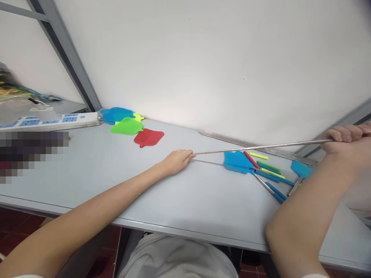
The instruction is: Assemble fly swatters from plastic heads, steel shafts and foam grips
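Note:
A thin telescopic metal rod [261, 147] stretches above the table between my two hands, drawn out in several sections. My left hand [178, 160] pinches its thin end near the middle of the table. At the far right, my right hand [349, 141] is wrapped round the thicker end, raised higher than the left. Below the rod lies a blue fly swatter [237, 162] with its head toward my left hand. Beside it are a red handle tube [251, 159], a green handle tube [268, 166] and several blue and yellow ones.
Loose metal rods [232, 139] lie along the wall. Blue swatter heads [116, 115], a green one [127, 126] and a red one [149, 137] rest at the back left. A white power strip [72, 120] stands left of them. Another blue swatter head [301, 168] lies by my right forearm.

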Action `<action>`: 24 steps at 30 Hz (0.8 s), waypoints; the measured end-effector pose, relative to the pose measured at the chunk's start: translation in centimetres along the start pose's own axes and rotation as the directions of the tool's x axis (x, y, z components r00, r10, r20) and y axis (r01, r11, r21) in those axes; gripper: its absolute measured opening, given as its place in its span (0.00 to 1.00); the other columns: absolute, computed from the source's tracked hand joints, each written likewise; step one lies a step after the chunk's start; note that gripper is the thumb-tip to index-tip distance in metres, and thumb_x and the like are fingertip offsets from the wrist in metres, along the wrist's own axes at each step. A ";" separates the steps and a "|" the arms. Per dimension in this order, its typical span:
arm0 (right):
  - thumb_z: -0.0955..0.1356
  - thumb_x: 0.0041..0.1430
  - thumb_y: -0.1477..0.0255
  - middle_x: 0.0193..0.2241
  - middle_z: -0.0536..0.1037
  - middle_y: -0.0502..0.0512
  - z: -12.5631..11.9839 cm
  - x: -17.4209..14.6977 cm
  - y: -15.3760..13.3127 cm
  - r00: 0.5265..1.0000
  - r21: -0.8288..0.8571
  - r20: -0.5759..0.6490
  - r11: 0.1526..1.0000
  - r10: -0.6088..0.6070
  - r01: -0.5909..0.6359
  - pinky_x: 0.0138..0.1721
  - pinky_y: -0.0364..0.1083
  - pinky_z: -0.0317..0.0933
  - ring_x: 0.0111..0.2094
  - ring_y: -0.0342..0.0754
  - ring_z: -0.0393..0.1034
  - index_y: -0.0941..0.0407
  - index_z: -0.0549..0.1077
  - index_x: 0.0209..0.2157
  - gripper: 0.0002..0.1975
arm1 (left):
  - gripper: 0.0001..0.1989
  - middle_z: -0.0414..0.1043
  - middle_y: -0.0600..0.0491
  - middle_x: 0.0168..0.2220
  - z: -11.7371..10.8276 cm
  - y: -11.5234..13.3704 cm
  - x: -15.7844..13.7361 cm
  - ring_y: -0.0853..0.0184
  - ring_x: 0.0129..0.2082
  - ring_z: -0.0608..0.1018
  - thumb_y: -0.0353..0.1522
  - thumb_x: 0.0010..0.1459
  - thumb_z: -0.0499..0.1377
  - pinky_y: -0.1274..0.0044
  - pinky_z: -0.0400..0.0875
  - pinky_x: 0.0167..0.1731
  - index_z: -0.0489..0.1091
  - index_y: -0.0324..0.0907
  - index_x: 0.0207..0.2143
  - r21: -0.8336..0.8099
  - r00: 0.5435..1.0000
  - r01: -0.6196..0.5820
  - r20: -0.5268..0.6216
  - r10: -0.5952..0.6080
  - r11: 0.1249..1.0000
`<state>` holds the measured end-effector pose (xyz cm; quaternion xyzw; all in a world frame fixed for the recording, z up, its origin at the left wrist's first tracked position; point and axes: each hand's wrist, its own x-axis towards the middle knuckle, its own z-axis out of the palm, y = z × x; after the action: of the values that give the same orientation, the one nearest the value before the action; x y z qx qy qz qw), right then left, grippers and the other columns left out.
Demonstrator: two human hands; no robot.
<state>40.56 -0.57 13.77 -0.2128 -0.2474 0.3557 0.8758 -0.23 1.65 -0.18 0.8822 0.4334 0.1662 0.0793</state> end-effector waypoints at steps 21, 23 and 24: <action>0.56 0.32 0.78 0.12 0.41 0.41 0.4 -0.3 0.2 0.999 0.005 -0.035 1.000 0.000 0.001 0.10 0.35 0.34 0.12 0.34 0.35 0.57 0.47 0.18 0.08 | 0.19 0.62 0.55 0.21 -0.5 0.3 -0.1 0.68 0.22 0.65 0.41 0.60 0.35 0.77 0.57 0.24 0.57 0.43 0.24 -0.043 1.000 0.019 0.015 -0.018 0.999; 0.56 0.32 0.78 0.12 0.41 0.41 0.3 -0.2 0.3 0.999 0.006 -0.032 1.000 -0.006 0.006 0.10 0.35 0.34 0.12 0.34 0.35 0.57 0.47 0.18 0.08 | 0.20 0.62 0.54 0.21 -0.5 0.3 -0.1 0.68 0.22 0.65 0.41 0.60 0.35 0.77 0.57 0.24 0.57 0.43 0.24 -0.042 1.000 0.022 0.017 -0.021 0.999; 0.56 0.32 0.78 0.12 0.41 0.41 0.3 -0.2 0.3 0.999 0.006 -0.033 1.000 -0.003 0.003 0.10 0.35 0.34 0.12 0.34 0.35 0.57 0.47 0.19 0.08 | 0.20 0.62 0.54 0.21 -0.5 0.3 -0.1 0.68 0.22 0.65 0.41 0.60 0.35 0.77 0.57 0.24 0.57 0.43 0.24 -0.041 1.000 0.023 0.017 -0.022 0.999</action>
<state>40.15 -0.43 13.77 -0.2155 -0.2319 0.3517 0.8810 -0.23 1.41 0.39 0.8768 0.4391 0.1669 0.1027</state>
